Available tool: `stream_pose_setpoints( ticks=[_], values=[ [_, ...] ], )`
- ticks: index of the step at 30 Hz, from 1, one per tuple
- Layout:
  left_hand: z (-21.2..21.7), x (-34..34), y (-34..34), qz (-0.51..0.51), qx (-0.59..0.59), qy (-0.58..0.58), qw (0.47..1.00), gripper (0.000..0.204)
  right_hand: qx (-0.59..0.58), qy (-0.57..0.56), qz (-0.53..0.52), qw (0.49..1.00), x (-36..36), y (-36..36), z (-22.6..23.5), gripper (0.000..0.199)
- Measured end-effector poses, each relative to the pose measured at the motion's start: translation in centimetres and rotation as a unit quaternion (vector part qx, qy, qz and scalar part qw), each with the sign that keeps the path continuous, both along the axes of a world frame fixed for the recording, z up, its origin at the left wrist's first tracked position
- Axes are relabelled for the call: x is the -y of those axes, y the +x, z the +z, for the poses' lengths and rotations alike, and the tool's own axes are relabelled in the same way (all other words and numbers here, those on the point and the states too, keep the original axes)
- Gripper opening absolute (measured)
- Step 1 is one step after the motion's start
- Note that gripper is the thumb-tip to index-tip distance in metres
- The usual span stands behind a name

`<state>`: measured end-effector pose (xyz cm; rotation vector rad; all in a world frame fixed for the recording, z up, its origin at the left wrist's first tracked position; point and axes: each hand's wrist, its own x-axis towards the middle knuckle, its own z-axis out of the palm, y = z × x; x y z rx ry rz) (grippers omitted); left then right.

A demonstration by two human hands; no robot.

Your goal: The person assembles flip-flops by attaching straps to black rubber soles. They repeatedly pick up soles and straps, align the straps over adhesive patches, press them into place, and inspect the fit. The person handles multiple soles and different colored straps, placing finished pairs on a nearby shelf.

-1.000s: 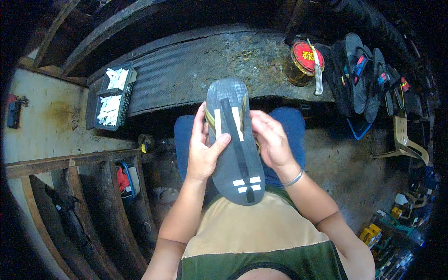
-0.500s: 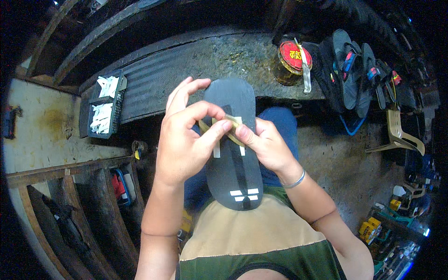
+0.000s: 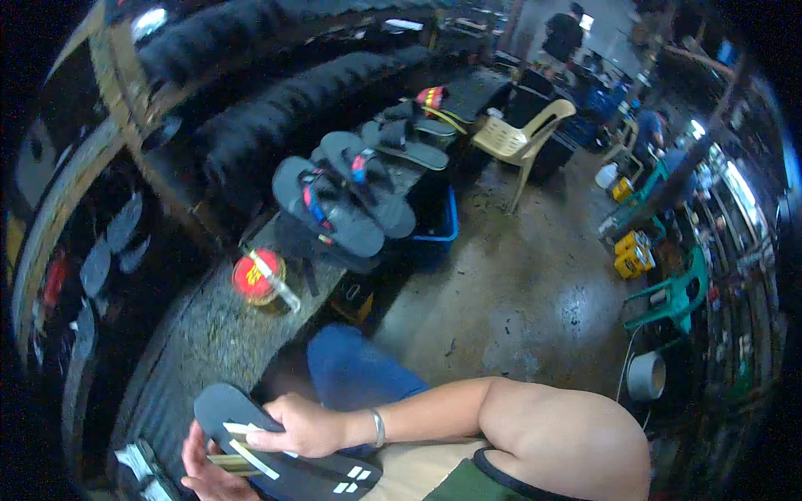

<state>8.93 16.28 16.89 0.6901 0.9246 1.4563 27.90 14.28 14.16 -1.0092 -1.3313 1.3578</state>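
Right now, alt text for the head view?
Both hands hold a dark flip-flop sole low in the frame: right hand on top, left hand beneath. Ahead, a worktop carries a red tin and finished flip-flops; a beige plastic chair stands beyond.

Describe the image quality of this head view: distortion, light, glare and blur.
Head view: strong fisheye bending, with the workbench edge curving and black corners; the tyres at upper left sit in deep shadow; the wet concrete floor shows pale glare; the right hand and the dark sandal sole are fairly sharp, while the rim smears.
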Motion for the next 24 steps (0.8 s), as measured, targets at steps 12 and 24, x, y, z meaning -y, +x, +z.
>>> stream_pose_setpoints(
  ticks=[12, 24],
  values=[
    [-2.9, 2.6, -0.9, 0.056, -0.380, 0.108, 0.917, 0.006, 0.040, -0.015, -0.052, 0.998, 1.8, -0.7, -0.1, 0.040],
    [0.6, 4.7, 0.8, 0.062, -0.305, 0.183, 0.933, 0.024, -0.061, 0.032, 0.066, 0.995, 1.3, -0.9, 2.7, 0.034]
  ],
)
